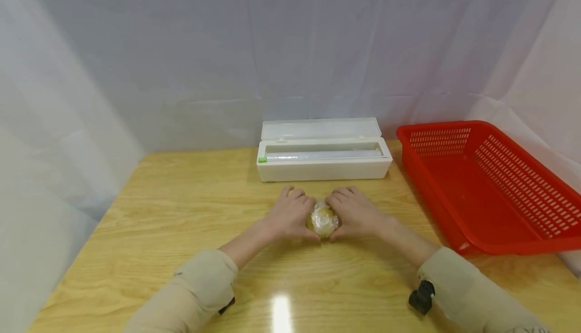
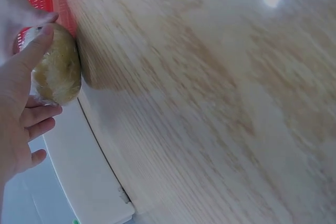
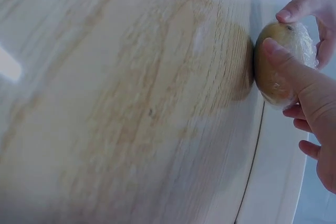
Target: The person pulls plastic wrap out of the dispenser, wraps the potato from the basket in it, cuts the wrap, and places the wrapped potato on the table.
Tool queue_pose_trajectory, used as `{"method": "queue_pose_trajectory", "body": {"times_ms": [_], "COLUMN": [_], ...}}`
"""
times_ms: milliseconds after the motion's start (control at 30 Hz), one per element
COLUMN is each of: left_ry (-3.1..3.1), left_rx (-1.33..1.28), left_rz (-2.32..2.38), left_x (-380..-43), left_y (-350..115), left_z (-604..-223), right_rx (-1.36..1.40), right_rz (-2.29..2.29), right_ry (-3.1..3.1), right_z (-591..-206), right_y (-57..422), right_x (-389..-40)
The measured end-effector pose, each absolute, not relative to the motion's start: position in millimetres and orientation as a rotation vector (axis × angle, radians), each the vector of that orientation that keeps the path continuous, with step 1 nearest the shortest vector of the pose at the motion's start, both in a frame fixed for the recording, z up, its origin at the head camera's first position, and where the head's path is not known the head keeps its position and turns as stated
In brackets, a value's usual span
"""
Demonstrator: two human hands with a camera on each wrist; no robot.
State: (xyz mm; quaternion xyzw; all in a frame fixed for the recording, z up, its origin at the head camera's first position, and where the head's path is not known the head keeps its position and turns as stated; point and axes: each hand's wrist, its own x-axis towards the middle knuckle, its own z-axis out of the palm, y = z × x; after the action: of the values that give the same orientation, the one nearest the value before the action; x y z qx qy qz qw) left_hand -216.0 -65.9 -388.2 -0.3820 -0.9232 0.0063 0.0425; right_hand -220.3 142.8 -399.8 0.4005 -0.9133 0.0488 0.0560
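Observation:
A yellowish-brown potato [image 1: 324,221] with clear cling film round it is on the wooden table, between my two hands. My left hand [image 1: 292,215] grips it from the left, with the thumb at the near side and the fingers at the far side. From the opposite side my right hand [image 1: 356,213] holds it the same way. In the left wrist view, film gathers at the potato's [image 2: 62,69] side away from the table. The right wrist view shows both thumbs pressed on the potato [image 3: 274,80]. Just beyond the hands stands a white cling film dispenser [image 1: 324,171], its lid raised and a roll inside.
A red plastic basket [image 1: 436,212] with slotted sides stands on the right of the table. White sheeting [image 1: 204,60] hangs behind the table and at both sides. Bare wooden tabletop [image 1: 181,197] extends to the left of the hands.

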Motion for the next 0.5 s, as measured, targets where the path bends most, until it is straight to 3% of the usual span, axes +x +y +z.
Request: {"method": "queue_pose_trajectory", "body": {"times_ms": [500], "left_ry": [-2.875], "left_rx": [-1.179], "left_rz": [0.008], "left_x": [-216.7], "left_y": [-68.3], "left_z": [-386.2], "right_rx": [1.412], "right_rz": [0.168], "right_ry": [-2.66], "right_z": [-388.5], "right_y": [159.9], "right_x": [-225.5]}}
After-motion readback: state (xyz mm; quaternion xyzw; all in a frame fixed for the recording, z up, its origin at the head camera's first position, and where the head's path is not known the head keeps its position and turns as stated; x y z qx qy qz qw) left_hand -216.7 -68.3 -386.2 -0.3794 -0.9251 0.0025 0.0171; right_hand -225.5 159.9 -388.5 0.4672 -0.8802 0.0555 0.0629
